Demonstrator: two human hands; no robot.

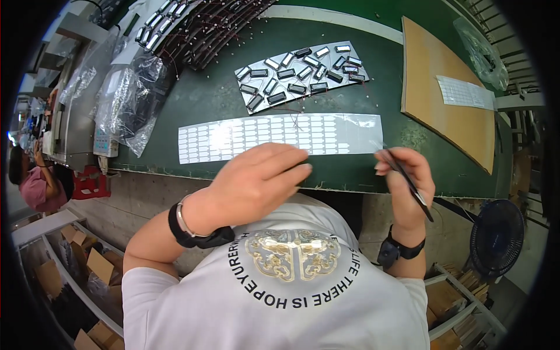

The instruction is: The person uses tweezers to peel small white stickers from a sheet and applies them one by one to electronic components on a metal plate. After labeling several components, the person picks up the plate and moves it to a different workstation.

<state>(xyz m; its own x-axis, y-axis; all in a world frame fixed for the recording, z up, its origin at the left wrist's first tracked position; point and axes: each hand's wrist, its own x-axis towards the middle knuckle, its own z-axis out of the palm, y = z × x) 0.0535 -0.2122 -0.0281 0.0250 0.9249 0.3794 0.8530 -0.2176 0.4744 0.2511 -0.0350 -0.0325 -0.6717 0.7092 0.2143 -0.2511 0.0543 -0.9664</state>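
Observation:
My right hand (408,181) holds black tweezers (412,185) slantwise, tips toward the upper left, beside the right end of a label sheet. That long sheet (364,131) lies along the bench's near edge, with rows of small white labels and a bare stretch at its right. My left hand (256,181) is over the sheet's near edge, fingers bent together and pointing right. A bit of something dark shows under its fingertips, too hidden to name. Beyond the sheet, a pale board (259,108) carries several small black rectangular parts (286,74) with shiny faces and thin wires.
The green bench (201,96) holds bundled wired parts (216,35) at the far left and a plastic bag (137,99) nearer. On the right lie cardboard (431,76) and another label sheet (466,92). A fan (496,239) stands right; another person (41,181) sits far left.

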